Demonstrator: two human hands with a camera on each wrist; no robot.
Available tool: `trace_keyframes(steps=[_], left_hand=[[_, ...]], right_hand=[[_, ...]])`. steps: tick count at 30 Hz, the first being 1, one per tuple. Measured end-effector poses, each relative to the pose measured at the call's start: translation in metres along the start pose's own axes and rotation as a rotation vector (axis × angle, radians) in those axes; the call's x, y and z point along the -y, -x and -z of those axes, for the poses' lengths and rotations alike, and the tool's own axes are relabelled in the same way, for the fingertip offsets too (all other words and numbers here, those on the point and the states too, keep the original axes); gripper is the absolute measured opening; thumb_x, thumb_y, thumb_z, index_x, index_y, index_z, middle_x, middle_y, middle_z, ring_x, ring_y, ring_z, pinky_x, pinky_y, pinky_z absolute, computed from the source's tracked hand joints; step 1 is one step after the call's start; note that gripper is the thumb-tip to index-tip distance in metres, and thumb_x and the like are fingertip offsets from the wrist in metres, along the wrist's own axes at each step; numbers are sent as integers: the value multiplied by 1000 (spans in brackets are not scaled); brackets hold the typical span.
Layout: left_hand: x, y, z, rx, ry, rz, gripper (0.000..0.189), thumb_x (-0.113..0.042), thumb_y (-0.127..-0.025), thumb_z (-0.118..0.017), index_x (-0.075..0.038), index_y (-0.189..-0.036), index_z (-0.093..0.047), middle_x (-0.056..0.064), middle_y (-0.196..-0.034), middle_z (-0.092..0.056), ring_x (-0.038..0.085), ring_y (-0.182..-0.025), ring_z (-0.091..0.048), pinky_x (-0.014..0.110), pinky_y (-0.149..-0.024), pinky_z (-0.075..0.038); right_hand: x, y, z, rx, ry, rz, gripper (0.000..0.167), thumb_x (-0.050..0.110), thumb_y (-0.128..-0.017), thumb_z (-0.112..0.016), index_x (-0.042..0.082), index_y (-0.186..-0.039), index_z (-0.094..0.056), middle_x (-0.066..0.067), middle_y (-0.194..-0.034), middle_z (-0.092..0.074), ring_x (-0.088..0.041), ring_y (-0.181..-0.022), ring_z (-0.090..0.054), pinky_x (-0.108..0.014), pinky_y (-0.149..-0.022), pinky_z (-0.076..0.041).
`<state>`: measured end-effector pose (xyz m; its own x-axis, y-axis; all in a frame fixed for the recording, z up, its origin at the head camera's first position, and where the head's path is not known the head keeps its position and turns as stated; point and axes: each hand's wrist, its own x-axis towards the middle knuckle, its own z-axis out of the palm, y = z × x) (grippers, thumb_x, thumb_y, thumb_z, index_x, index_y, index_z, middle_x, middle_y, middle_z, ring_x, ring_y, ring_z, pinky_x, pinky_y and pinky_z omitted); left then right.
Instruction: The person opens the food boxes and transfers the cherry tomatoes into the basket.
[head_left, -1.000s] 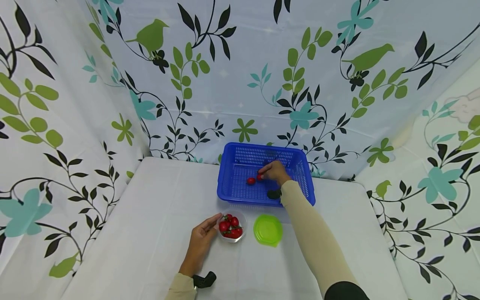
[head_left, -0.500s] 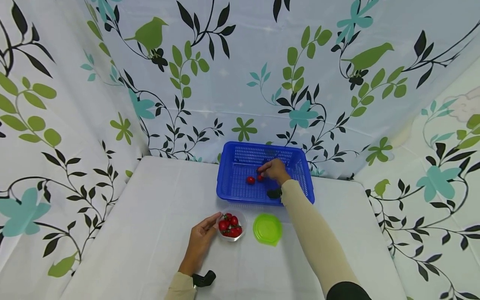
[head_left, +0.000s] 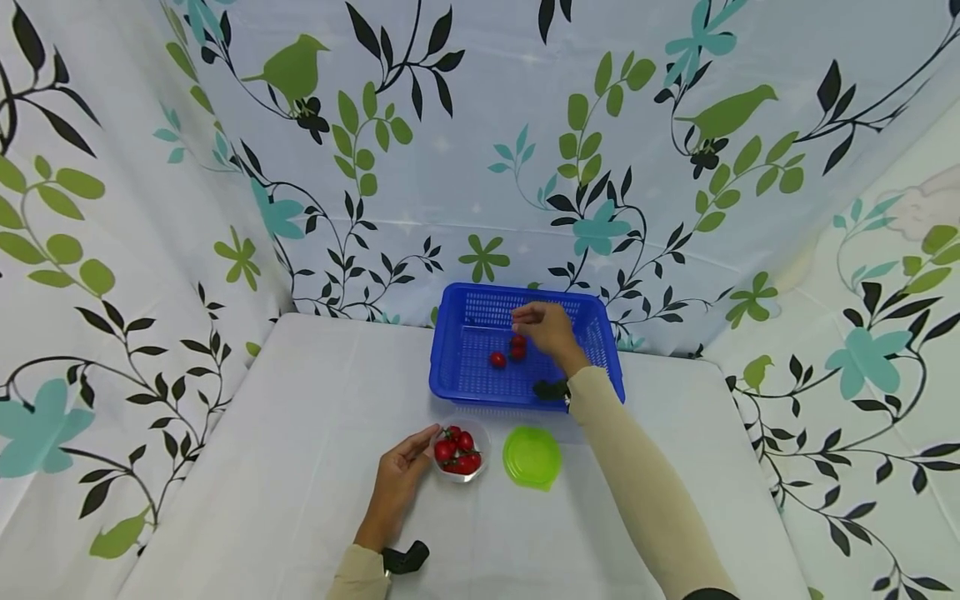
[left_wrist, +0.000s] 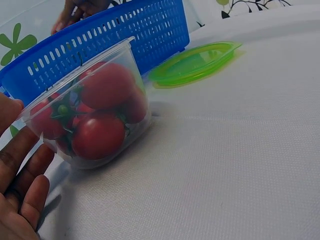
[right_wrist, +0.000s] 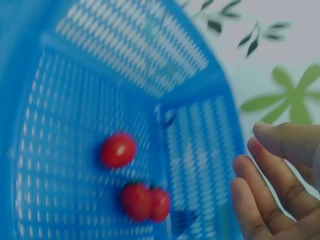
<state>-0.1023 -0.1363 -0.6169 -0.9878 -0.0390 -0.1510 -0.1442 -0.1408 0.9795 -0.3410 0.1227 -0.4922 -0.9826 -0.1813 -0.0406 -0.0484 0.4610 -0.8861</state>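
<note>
In the head view my left hand [head_left: 397,483] rests at the left side of a clear plastic container [head_left: 481,462]. Its fingertips touch the container near the rim, and the lower fingers are loosely extended. Several red tomatoes [left_wrist: 99,136] with green stems fill the container. My right hand [head_left: 547,333] is over a blue perforated basket [head_left: 457,379], with nothing between its fingers. Below that hand two tomatoes [right_wrist: 137,201] touch each other on the basket floor. A third tomato [head_left: 497,360] lies a little to their left.
A green lid [head_left: 532,458] lies on the white table [head_left: 330,400], right of the container and in front of the basket. Patterned curtains [head_left: 465,167] surround the table at the back and sides. Black wrist cameras sit on both wrists.
My right hand has let go of a tomato in the basket and lifted up and back from it. The left hand stays at the container. The head view has shifted slightly.
</note>
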Motion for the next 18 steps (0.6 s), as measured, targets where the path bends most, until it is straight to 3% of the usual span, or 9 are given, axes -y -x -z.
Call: trace_keyframes(steps=[6,18], left_hand=[[-2,1,-2,-10,-7,15,38,-17,-106,-65,-17,-144,-66,0,-152,-64,17,-147,-54,11,-110,-46],[-3,1,-2,-15,-1,15,39,-15,-106,-65,-16,-145,-65,0,-153,-63,18,-148,-53,11,-110,-45]], right_hand=[[26,21,-4,-6,-34,53,22,10,-97,-78,12,-119,-78,-10,-117,-79,-25,-107,-74,-37,-92,-63],[40,76,-16,-21,-45,168,26,21,-96,-81,18,-122,-77,-9,-122,-78,-22,-109,-75,-42,-100,-62]])
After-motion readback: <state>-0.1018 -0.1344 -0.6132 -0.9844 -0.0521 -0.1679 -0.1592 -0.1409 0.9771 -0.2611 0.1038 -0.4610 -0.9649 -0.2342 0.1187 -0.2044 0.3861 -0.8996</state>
